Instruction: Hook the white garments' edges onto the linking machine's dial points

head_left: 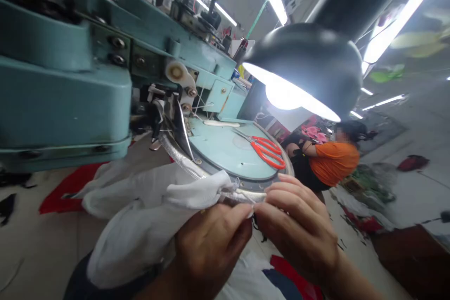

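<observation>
Left hand (211,248) and right hand (298,229) at 6 o'clock, both in narrow fingertip pinches on white knit fabric (140,206), edge just at the metal needle ring (242,195) of a teal linking machine (63,103), most fabric off the ring, loose toward 8 o'clock.

Matt white cloth (140,201) bunched on a ribbed steel ring (183,161), lower centre; smooth teal-painted metal casing (63,103) at left; glossy orange plastic scissor handles (269,152) with steel blades (242,135), right of centre.
</observation>
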`<state>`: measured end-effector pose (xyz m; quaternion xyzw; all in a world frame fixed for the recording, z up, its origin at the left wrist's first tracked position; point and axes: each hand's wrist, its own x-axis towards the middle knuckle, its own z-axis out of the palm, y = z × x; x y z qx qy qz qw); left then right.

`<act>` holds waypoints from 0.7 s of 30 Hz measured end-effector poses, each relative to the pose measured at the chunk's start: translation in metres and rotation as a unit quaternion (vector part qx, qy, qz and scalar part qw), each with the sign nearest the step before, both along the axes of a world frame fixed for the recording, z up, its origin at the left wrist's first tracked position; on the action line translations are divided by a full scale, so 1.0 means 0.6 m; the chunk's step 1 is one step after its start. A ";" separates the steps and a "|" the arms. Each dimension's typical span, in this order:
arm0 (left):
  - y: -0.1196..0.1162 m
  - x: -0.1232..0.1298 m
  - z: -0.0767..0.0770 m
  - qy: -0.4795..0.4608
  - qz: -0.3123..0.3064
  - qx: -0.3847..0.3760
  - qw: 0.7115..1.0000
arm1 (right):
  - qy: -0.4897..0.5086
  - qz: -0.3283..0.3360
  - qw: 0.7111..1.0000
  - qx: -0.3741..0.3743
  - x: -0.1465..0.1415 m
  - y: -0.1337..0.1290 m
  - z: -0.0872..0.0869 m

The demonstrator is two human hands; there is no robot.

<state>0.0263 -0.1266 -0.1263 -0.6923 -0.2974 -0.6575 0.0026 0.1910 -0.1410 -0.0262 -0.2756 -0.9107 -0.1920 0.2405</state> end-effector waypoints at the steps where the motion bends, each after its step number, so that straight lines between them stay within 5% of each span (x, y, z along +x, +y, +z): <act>1: 0.000 0.001 0.000 -0.003 -0.004 0.002 1.000 | -0.001 0.001 1.000 0.004 0.000 0.001 0.000; 21: 0.005 0.000 -0.003 -0.004 -0.010 0.007 1.000 | 0.030 0.014 0.996 0.087 0.005 0.011 -0.026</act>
